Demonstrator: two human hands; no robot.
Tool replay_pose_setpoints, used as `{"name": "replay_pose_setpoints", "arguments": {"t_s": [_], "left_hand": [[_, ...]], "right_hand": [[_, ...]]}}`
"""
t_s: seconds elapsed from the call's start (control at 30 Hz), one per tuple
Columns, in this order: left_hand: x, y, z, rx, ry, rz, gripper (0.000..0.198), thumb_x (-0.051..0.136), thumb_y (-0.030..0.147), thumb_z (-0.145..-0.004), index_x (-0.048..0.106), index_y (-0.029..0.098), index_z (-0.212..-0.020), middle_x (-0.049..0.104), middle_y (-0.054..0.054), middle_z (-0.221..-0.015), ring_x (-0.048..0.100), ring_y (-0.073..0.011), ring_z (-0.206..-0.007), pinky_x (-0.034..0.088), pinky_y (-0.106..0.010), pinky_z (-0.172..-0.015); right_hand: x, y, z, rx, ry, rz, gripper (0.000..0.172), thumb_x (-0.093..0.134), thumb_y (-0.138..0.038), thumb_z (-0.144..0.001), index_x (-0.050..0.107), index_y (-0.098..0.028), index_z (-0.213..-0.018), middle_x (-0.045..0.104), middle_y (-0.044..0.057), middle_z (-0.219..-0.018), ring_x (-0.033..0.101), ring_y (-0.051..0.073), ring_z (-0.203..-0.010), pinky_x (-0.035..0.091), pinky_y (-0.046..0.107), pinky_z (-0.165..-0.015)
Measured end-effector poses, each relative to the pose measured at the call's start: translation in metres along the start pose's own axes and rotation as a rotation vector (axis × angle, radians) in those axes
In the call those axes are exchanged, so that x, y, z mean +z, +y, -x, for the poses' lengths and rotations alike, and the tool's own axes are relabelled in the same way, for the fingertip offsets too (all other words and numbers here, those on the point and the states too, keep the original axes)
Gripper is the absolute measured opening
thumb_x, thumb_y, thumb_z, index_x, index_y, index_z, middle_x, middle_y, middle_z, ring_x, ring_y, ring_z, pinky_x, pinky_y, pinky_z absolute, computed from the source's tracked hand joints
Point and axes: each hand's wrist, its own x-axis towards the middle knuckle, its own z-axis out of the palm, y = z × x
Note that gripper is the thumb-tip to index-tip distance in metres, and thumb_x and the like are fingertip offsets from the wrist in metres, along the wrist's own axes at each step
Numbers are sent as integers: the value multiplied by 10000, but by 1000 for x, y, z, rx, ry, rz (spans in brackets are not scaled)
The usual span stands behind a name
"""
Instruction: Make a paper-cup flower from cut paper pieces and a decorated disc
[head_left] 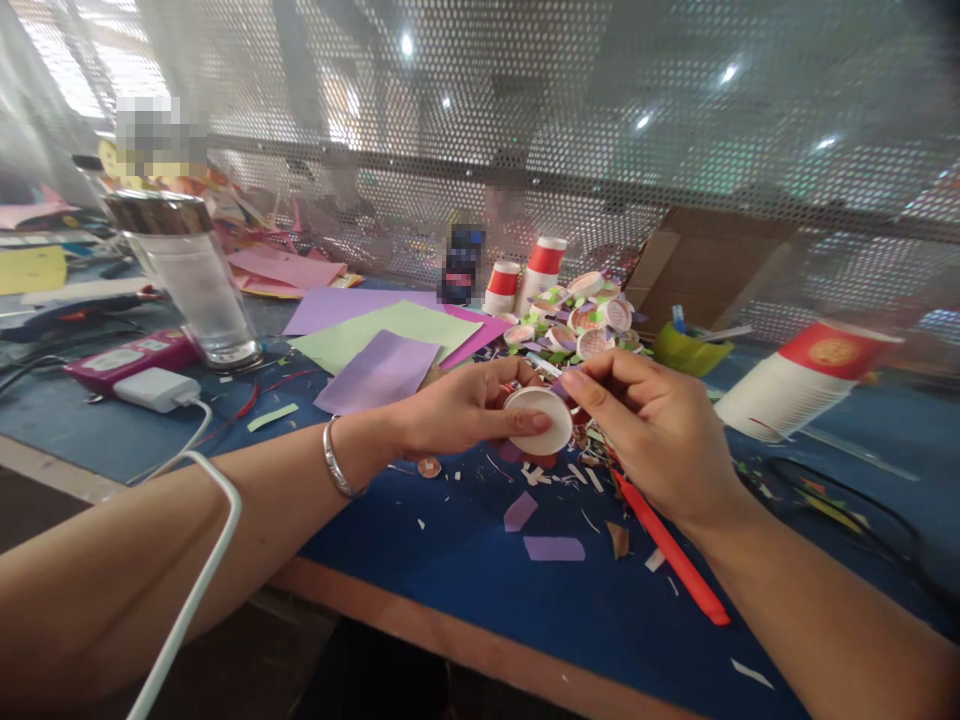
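Head view: a round white paper-cup base (553,440) is held above the tabletop (450,560) by the fingers of the left hand (480,405), with the thumb laid across its camera-facing side. By its upper-right rim, a small purple paper piece (563,388) is pinched by the fingers of the right hand (660,440); whether piece and rim touch cannot be told.

The left hand (461,412) pinches a white disc (544,443) above the table (450,560).
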Motion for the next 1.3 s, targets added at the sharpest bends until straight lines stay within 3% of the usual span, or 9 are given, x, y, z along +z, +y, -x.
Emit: {"name": "replay_pose_setpoints", "arguments": {"t_s": [0.13,0.2,0.4,0.57,0.77,0.87,1.03,1.13,1.3], "left_hand": [[0,-1,-2,0,133,-1,220,698,204,-876,531,176,-1016,715,-11,-813,687,-117,-695,482,-209,-588],[-1,-3,-3,2,216,7,258,683,210,-886,526,180,-1088,722,-19,-805,693,-121,-680,455,-199,-548],[-2,-6,-3,20,265,-137,281,692,231,-841,569,167,-1085,678,8,-736,613,-86,-575,463,-209,-552],[-1,-5,-1,36,323,-336,341,674,211,-761,573,176,-1084,672,17,-696,618,-111,-578,435,-215,-536],[1,-3,1,45,326,-407,338,692,208,-725,585,187,-1045,627,33,-643,552,-98,-529,370,-204,-485],[3,0,1,18,283,-187,266,676,296,-802,618,180,-1034,679,-17,-775,616,-118,-620,477,-220,-565],[-4,5,-3,-115,158,237,272,568,345,-920,685,146,-1064,715,-70,-822,671,-149,-670,582,-296,-706],[-10,7,-5,-160,82,360,327,576,300,-928,686,128,-1183,750,-99,-857,721,-176,-749,595,-331,-809],[-14,8,-2,-150,4,435,372,573,237,-966,640,156,-1323,761,-93,-920,743,-192,-847,596,-361,-890]], "right_hand": [[0,4,0,-84,106,95,120,665,-332,-923,673,-215,-952,713,25,-852,642,149,-677,518,280,-576],[0,4,1,-204,146,178,180,682,-308,-909,661,-208,-1058,715,73,-1030,681,187,-819,564,325,-681],[5,5,3,-473,-15,374,323,703,-297,-907,634,-209,-1210,701,115,-1146,659,293,-1110,533,512,-969],[7,9,3,-498,-58,358,383,722,-311,-892,618,-220,-1249,692,115,-1141,660,299,-1112,537,530,-962],[7,5,4,-497,-67,359,378,730,-248,-861,621,-202,-1220,688,112,-1105,671,281,-1042,565,483,-898],[6,4,3,-443,-67,313,369,761,-279,-841,653,-184,-1180,695,99,-1052,681,252,-943,586,437,-815],[2,6,0,-182,-99,128,382,787,-406,-825,688,-202,-1132,726,79,-1028,715,240,-881,591,432,-780],[-1,8,-1,-74,-134,-2,401,792,-416,-822,681,-220,-1154,747,71,-1043,728,230,-881,593,415,-787],[-4,3,-1,-35,-127,-122,389,799,-394,-822,687,-221,-1153,758,63,-1030,729,210,-897,593,379,-817]]}}
